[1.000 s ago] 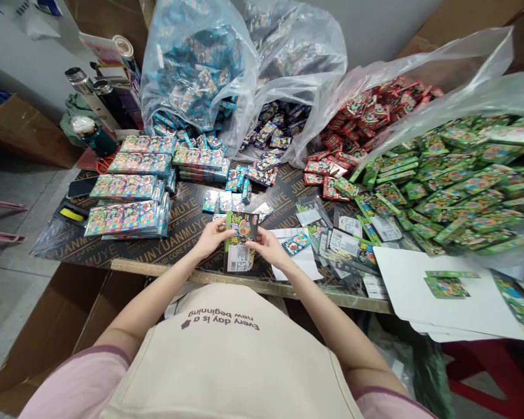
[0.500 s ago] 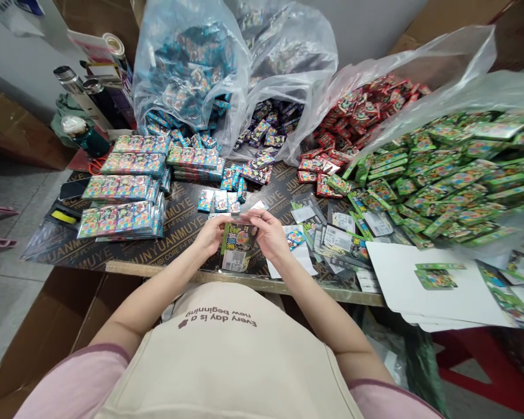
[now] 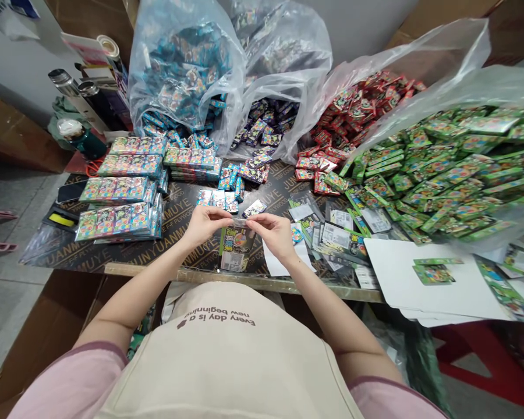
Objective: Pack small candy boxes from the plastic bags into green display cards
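Your left hand [image 3: 207, 226]: thumb and index closed together, pinching the clear top strip of the printed pouch [image 3: 233, 249]. Other fingers curled in behind; can't tell whether they touch it. Your right hand [image 3: 274, 234]: same pinch, thumb against index on the same strip, a small gap between the two sets of fingertips. Neither hand is spread.

Pouch sits between your forearms at the near edge of the table [image 3: 187, 224], printed side up, white label toward you. Can't tell if its bottom rests on the board.

Just beyond your fingertips: one purple-and-white box [image 3: 254, 208]. Beyond your left hand, a short row of blue boxes [image 3: 218, 199]. White paper [image 3: 282, 261] lies right of the pouch, partly under your right hand and wrist. Loose pouches [image 3: 338, 237] spread further right. Stacked packs [image 3: 116, 220] stand well left.
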Demonstrator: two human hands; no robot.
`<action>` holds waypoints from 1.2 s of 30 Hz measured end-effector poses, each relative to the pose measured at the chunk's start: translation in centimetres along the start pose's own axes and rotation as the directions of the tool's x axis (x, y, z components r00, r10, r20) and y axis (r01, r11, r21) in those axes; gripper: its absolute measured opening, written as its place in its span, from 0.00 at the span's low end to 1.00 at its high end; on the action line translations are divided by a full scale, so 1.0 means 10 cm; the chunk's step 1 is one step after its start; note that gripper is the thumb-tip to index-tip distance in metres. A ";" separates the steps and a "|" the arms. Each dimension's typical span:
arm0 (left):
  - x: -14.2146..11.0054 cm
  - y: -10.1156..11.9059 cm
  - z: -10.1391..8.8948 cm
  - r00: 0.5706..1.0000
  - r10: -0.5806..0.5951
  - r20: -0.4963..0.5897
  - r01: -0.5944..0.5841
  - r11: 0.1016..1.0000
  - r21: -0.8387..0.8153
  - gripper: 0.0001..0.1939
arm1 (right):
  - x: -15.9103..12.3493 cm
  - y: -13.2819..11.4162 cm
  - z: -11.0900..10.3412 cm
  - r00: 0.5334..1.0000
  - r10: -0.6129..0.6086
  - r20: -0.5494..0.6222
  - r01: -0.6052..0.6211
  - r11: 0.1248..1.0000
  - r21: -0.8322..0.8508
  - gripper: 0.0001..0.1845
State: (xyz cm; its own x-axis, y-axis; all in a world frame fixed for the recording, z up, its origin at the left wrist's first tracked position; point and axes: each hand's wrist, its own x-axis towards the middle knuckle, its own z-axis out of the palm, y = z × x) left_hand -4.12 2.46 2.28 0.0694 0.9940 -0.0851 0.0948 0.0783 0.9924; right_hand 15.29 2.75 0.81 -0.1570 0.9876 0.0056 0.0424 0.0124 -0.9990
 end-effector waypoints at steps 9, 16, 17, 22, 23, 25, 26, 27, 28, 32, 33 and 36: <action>-0.15 0.00 0.00 0.958 0.267 0.108 -0.286 0.925 0.249 0.04 | -0.18 0.02 -0.07 0.994 -0.104 0.042 0.107 0.991 -0.084 0.05; -0.08 0.00 -0.09 0.954 0.260 -0.152 -0.237 0.960 0.151 0.05 | 0.22 0.17 -0.20 0.971 -0.236 -0.021 0.226 0.949 -0.219 0.13; -0.08 0.00 -0.16 0.925 0.250 -0.287 -0.221 0.967 0.131 0.06 | 0.38 0.25 -0.21 0.963 -0.261 -0.071 0.233 0.934 -0.272 0.16; -0.32 -0.35 -0.50 0.768 0.142 -0.625 -0.075 0.988 0.133 0.12 | 1.16 0.77 -0.18 0.970 -0.180 0.162 0.241 0.793 -0.559 0.34; -0.42 -0.48 -0.54 0.774 0.104 -0.625 -0.018 0.990 0.143 0.13 | 1.26 0.85 -0.15 0.965 -0.159 0.210 0.254 0.772 -0.583 0.38; -0.63 -0.73 -0.58 0.795 0.017 -0.606 0.098 0.983 0.156 0.16 | 1.41 0.95 -0.10 0.950 -0.145 0.278 0.291 0.740 -0.607 0.45; -0.73 -0.84 -0.60 0.809 0.003 -0.588 0.148 0.967 0.208 0.17 | 1.45 0.97 -0.08 0.943 -0.140 0.303 0.305 0.729 -0.612 0.47; -0.81 -0.92 -0.61 0.824 0.022 -0.566 0.177 0.940 0.293 0.17 | 1.48 0.97 -0.07 0.939 -0.133 0.316 0.310 0.725 -0.615 0.47; -0.87 -0.97 -0.61 0.840 0.064 -0.538 0.184 0.900 0.395 0.17 | 1.48 0.95 -0.05 0.939 -0.129 0.320 0.308 0.730 -0.610 0.47; -0.81 -0.83 -0.52 0.894 0.229 -0.385 0.060 0.790 0.610 0.17 | 1.28 0.72 0.04 0.943 -0.157 0.295 0.248 0.921 -0.302 0.49; -0.74 -0.74 -0.47 0.908 0.243 -0.340 0.014 0.796 0.605 0.20 | 1.16 0.63 0.06 0.935 -0.129 0.332 0.187 0.971 -0.149 0.50; -0.47 -0.42 -0.28 0.952 0.280 -0.123 -0.160 0.798 0.581 0.33 | 0.77 0.41 0.12 0.779 0.054 0.625 -0.192 0.969 0.156 0.46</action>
State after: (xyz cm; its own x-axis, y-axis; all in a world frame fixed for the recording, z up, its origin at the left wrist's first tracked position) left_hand -7.66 -2.29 -1.25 -0.0298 0.9776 0.2082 0.6417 -0.1410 0.7539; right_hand 13.06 10.21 -3.31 -0.7366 0.6719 -0.0772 -0.0822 -0.2023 -0.9759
